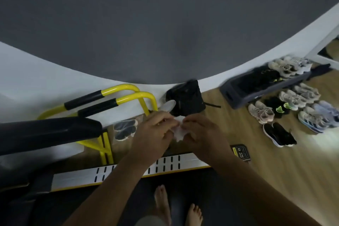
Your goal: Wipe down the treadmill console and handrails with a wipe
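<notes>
The small, crumpled white wipe (178,132) was held in mid-air between the two hands, above the treadmill's silver slotted side rail (88,174) and well apart from any surface to be cleaned. The left hand (153,131) and the right hand (202,134) each had their fingers curled onto its upper edge and pinched it from either side. Blur hid how each fingertip sat.

To the left, a broad black treadmill arm (49,132) reached into view. Whether it was a handrail or the console's edge I could not tell, and the wipe was not touching it. Beyond it stood a yellow tubular frame with black foam grips (117,98), and a black bag (185,97) lay against the wall. Pairs of trainers (293,108) sat on the wooden floor (229,119). Bare feet (161,201) stood on the dark belt.

The step in hand looked like preparation: the wipe was being pulled open, and no wiping had begun. The next move would call for spreading the wipe flat under one hand. The person would then turn left toward the black arm and press the wipe down in steady strokes.
</notes>
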Motion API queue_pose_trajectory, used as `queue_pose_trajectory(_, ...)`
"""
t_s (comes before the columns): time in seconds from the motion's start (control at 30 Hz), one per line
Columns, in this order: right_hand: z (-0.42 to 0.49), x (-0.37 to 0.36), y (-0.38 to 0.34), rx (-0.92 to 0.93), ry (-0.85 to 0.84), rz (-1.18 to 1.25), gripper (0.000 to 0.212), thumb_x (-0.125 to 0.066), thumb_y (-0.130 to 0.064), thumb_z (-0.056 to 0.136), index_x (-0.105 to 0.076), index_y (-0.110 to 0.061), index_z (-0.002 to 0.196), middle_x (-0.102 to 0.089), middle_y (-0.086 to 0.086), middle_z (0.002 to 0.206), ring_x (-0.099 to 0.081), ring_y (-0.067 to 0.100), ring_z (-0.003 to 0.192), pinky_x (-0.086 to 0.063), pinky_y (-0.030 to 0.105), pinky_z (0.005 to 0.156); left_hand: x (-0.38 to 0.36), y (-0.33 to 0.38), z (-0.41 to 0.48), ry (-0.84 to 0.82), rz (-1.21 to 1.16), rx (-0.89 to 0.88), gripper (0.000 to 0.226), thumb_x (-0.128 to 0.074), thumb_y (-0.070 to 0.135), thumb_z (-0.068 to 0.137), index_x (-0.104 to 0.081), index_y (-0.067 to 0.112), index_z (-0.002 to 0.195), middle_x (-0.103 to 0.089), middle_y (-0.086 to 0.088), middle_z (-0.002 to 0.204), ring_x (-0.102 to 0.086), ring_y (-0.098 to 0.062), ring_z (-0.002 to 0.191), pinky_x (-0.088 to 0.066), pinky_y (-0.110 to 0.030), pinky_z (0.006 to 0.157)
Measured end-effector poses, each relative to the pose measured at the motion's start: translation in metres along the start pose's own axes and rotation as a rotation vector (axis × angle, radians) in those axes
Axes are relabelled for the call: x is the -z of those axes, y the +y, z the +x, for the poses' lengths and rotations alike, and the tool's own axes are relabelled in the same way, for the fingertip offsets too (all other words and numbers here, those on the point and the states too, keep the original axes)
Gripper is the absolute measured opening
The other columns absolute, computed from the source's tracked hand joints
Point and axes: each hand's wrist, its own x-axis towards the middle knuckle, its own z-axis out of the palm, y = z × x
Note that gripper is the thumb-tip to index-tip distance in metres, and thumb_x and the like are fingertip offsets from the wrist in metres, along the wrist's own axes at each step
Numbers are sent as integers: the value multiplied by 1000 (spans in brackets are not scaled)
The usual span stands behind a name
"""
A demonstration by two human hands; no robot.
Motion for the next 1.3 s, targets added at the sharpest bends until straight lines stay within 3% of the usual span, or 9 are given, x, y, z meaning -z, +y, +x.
queue_pose_trajectory(0.2,29,-38,80,14,-105,-156,7,-67,-8,79,-70,-9,85,-66,8,90,-58,22,60,-43,27,49,-86,-64,33,-180,106,-172,20,-61,10,84,-74,2,98,-73,-11,104,-64,-28,91,-53,-37,82)
queue_pose_trajectory(0.3,56,-77,126,-94,-192,-160,9,-69,-8,80,-71,-8,89,-65,10,97,-60,25,56,-49,36,43,-129,-112,45,-285,31,-94,23,-70,1,82,-73,-1,104,-71,-14,111,-66,-31,95,-56,-41,78)
queue_pose_trajectory(0.53,107,-221,242,-289,-516,-134,24,-53,-9,92,-63,-7,114,-51,7,128,-63,28,80,-52,36,67,-251,-234,45,-427,-108,176,29,-74,-7,77,-70,-8,106,-69,-22,109,-68,-36,97,-57,-44,85)
queue_pose_trajectory(0.77,130,-381,373,-304,-606,-89,32,-49,-8,93,-58,-12,123,-46,4,133,-61,31,95,-53,43,79,-391,-359,13,-425,-99,359,27,-66,-4,82,-69,-6,108,-67,-21,116,-65,-36,105,-42,-33,95)
queue_pose_trajectory(0.83,128,-431,409,-305,-646,-104,40,-49,-5,93,-53,-14,131,-42,6,142,-55,30,115,-50,40,90,-436,-391,-1,-483,-123,484,37,-59,0,90,-62,2,127,-51,-16,142,-52,-31,127,-39,-33,104)
queue_pose_trajectory(0.93,118,-494,461,-365,-916,-161,69,-50,-3,93,-21,-24,152,-10,3,162,-24,28,143,-36,41,108,-494,-435,-30,-855,-85,665,66,-55,13,95,-26,25,153,2,-4,164,-8,-26,149,-32,-43,113)
queue_pose_trajectory(1.03,112,-518,483,-378,-1040,-212,71,-51,-6,92,-19,-25,152,-13,3,161,-24,30,143,-36,41,105,-511,-455,-46,-1027,-124,761,68,-53,25,97,-18,31,154,8,-2,164,-8,-29,149,-30,-44,112)
queue_pose_trajectory(1.2,125,-486,471,-520,-810,58,59,-52,-36,94,-30,-28,148,-31,4,155,-34,26,138,-35,39,107,-484,-437,-26,-742,-323,996,68,-58,44,94,-26,30,152,-12,1,163,-37,-25,139,-32,-32,106)
queue_pose_trajectory(1.3,149,-428,449,-597,-610,217,54,-54,-47,91,-42,-29,141,-59,1,127,-56,13,111,-45,28,93,-442,-402,17,-508,-479,1049,58,-55,50,93,-41,31,146,-37,3,154,-40,-14,136,-34,-22,98)
